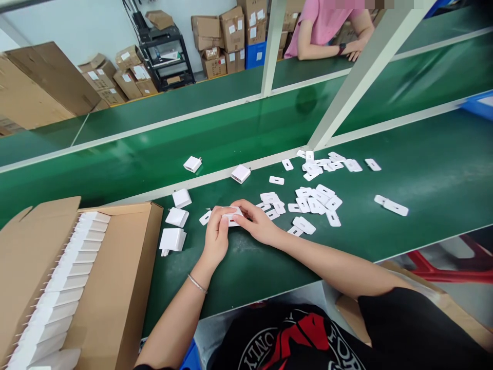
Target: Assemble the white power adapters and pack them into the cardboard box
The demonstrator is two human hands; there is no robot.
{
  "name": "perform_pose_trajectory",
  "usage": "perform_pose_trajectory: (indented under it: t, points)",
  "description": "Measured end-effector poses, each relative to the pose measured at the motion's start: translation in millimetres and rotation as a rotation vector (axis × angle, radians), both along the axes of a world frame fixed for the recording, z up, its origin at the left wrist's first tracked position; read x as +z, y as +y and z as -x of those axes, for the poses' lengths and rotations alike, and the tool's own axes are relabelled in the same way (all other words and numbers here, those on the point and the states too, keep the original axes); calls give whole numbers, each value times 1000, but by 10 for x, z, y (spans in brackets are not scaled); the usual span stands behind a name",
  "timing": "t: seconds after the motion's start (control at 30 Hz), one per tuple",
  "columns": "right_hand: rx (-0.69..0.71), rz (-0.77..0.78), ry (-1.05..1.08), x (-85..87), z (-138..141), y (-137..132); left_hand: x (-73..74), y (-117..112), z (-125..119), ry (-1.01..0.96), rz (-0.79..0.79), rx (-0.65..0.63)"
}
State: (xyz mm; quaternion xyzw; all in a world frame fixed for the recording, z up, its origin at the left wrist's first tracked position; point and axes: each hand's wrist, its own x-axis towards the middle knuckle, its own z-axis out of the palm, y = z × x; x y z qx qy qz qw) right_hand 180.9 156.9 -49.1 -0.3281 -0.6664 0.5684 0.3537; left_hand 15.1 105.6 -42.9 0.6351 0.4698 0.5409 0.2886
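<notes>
My left hand [216, 232] and my right hand [257, 222] meet over a white charger block [231, 216] on the green bench top [423, 174]. Both hands have their fingers closed around it, and it is partly hidden by them. To the left of my hands lie three loose white charger blocks [176, 217]. Right of my hands several small flat white plastic pieces [316, 203] are scattered. Two more charger blocks [241, 173] lie farther back by the white rail.
An open cardboard box [123, 277] at the near left holds a row of white blocks [69, 277]. A slanted white frame post [358, 77] rises behind the scattered pieces. Another person in pink [327, 25] leans on the far bench. Cartons are stacked beyond.
</notes>
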Motion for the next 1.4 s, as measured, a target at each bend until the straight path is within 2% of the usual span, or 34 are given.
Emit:
perform_pose_trajectory:
  t: [0.13,0.3,0.43,0.5,0.57,0.63,0.67,0.77,0.87,0.97,1.1,1.23,1.33,1.4]
  points:
    - [29,-37,-5,30,8,-22,-22,8,-1,-19,-23,21]
    - [27,-95,-152,83,-57,69,-38,32,38,-21,53,23]
    - [88,-297,-202,111,-177,231,-81,61,60,-5,96,-40]
    - [15,-451,-247,114,-218,323,-112,62,49,24,108,-47]
    - [-155,-586,-345,106,-228,422,-134,53,23,130,113,-50]
    - [-283,-669,-503,82,-211,522,-143,38,-10,275,113,-56]
    - [-303,-689,-590,65,-199,568,-142,31,-27,337,114,-59]
    - [-257,-688,-772,2,-165,660,-131,9,-67,445,121,-60]
    - [-241,-698,-801,-38,-154,668,-117,-14,-74,460,119,-66]
    - [-221,-696,-719,-43,-159,628,-110,-24,-49,407,118,-46]
    - [-241,-623,-559,-70,-154,632,-127,-3,6,299,106,85]
    - [-217,-645,-489,-100,-127,704,-165,22,36,234,117,174]
    - [-223,-533,-403,-55,-116,680,-189,28,33,228,111,232]
    - [-209,-392,-245,1,-110,602,-190,30,24,242,94,251]
